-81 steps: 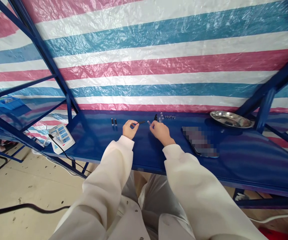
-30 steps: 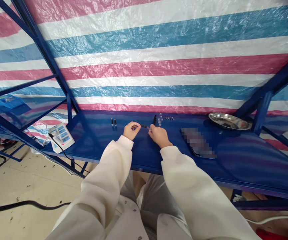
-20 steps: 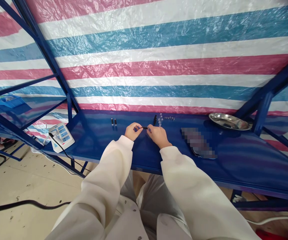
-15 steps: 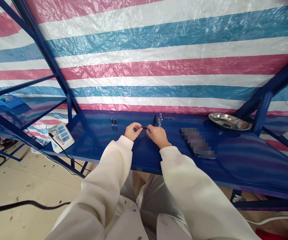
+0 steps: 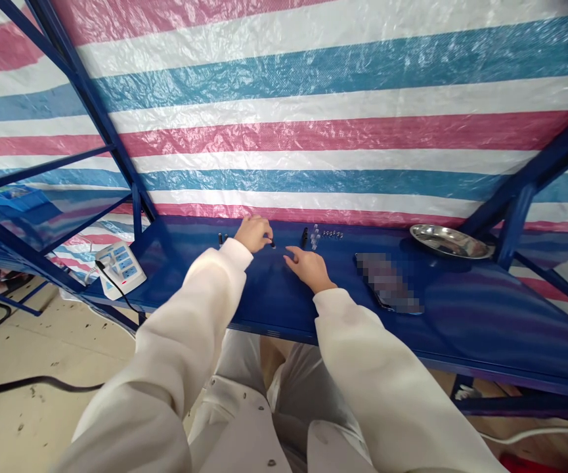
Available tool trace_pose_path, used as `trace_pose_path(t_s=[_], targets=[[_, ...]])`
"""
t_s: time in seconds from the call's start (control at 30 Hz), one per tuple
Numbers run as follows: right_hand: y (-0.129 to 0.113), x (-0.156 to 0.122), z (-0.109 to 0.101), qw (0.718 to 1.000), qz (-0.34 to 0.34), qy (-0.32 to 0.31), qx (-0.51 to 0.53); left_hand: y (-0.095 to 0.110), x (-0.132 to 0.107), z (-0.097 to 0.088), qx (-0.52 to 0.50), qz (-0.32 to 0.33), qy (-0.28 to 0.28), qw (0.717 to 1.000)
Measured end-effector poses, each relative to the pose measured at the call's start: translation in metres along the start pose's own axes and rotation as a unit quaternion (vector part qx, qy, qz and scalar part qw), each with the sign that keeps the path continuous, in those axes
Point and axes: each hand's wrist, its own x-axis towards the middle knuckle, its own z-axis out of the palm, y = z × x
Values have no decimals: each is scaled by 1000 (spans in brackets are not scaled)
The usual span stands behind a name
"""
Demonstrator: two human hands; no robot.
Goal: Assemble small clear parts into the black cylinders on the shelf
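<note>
My left hand (image 5: 254, 233) is closed on a small black tube (image 5: 272, 244), holding it just above the blue table toward the back. Two small black tubes with silvery tops (image 5: 220, 239) stand to the left of it, partly hidden by my hand and sleeve. My right hand (image 5: 309, 267) hovers over the table, thumb and index finger apart, with nothing between them. Beyond it lie black pieces (image 5: 305, 237), several clear plastic pieces (image 5: 314, 237) and a row of small shiny metal bits (image 5: 333, 234); their exact kind is too small to tell.
A phone-like slab (image 5: 387, 282), its face blurred, lies on the table (image 5: 485, 315) right of my right hand. Behind it sits an oval metal tray (image 5: 451, 241). At the left end is a white power strip (image 5: 121, 269) with a black cord. A striped sheet (image 5: 313, 131) hangs behind.
My hands have come apart. The left has moved back and slightly left with the black tube; the right has let go of it, and its fingers have spread.
</note>
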Motion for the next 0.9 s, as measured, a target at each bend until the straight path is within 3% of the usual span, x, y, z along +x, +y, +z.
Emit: trace_pose_path(t_s=[0.13,0.27,0.5,0.9], targets=[[3,1,3,1000,-7,-15,13,-27,14,-31,73,-64,-49,994],[3,1,2,1000,-12,-21,12,-47,11,-45,154,-112,-110,975],[0,0,-3,999,-10,-26,22,-59,0,-43,180,-143,-139,963],[4,2,1,999,-11,-19,27,-67,-2,-39,174,-141,-142,964]])
